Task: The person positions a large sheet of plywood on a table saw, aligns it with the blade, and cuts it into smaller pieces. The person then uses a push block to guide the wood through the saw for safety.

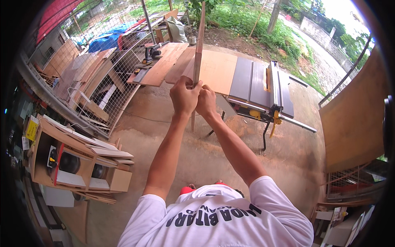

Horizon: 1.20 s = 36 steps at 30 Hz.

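Note:
My left hand [184, 95] and my right hand [205, 100] are raised side by side at the middle of the picture, both closed on a long, thin wooden piece [199, 37] held upright and seen edge-on. Its lower end shows below my hands. Behind it lie a light plywood panel [223, 68] and a table saw [248, 80] with a dark top and yellow parts. To the left, a power tool [151, 54] sits on a plywood board [170, 53].
Wooden speaker boxes [101, 177] stand at lower left on the concrete floor [218, 164]. A wire-mesh gate [119, 94] backed by stacked boards is at left. A large brown panel [349, 119] stands at right. Greenery and a path lie beyond the saw.

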Each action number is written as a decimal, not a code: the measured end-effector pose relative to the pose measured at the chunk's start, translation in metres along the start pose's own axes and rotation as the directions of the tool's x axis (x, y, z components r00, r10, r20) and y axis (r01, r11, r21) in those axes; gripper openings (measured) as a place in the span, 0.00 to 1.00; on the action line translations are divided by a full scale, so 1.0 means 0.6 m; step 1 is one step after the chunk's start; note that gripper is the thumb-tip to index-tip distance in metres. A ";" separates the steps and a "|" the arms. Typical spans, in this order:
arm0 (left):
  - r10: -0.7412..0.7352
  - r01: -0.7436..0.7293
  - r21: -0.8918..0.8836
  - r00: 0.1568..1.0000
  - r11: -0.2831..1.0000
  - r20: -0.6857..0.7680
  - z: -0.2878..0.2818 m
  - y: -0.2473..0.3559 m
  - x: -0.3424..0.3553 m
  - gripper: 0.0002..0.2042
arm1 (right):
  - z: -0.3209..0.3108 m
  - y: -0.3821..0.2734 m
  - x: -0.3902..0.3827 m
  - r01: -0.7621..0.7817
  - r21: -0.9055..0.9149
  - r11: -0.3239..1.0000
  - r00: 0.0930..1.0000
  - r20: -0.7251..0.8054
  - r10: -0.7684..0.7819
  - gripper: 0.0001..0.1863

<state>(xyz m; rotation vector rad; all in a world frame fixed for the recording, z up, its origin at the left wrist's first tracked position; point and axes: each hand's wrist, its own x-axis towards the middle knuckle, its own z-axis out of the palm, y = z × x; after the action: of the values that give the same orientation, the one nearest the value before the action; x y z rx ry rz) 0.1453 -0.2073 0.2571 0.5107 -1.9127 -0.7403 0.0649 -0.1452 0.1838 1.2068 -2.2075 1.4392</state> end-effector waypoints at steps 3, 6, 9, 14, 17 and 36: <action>0.008 -0.008 0.036 1.000 0.999 -0.013 0.006 0.016 -0.003 0.15 | -0.007 0.016 0.008 0.012 -0.012 1.000 1.000 0.022 -0.011 0.10; -0.015 0.018 0.063 0.999 0.998 -0.046 0.007 0.028 -0.012 0.14 | -0.013 -0.004 0.002 0.011 0.038 0.999 1.000 -0.002 -0.011 0.09; -0.013 0.010 0.153 1.000 0.988 0.022 0.008 0.019 -0.011 0.13 | -0.037 -0.022 0.002 0.024 0.046 0.999 0.999 0.039 -0.026 0.09; -0.064 0.178 -0.353 0.949 0.919 0.310 0.012 -0.037 -0.036 0.16 | -0.079 0.031 0.006 -0.147 0.048 0.988 0.989 0.025 0.146 0.09; -0.443 0.504 -0.061 0.805 0.861 0.393 0.043 -0.216 -0.066 0.24 | -0.106 0.067 0.011 -0.121 0.055 0.991 0.992 0.050 0.118 0.10; -0.675 0.968 0.161 0.012 0.193 0.737 0.271 -0.833 -0.033 0.52 | -0.046 -0.003 -0.008 -0.641 0.158 0.751 0.767 0.102 0.633 0.12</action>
<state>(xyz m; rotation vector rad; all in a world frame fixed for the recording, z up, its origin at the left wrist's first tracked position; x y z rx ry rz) 0.0225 -0.5129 -0.1530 1.3630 -1.7602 -2.4686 0.0632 -0.1199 0.1958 0.5094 -2.7201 1.9038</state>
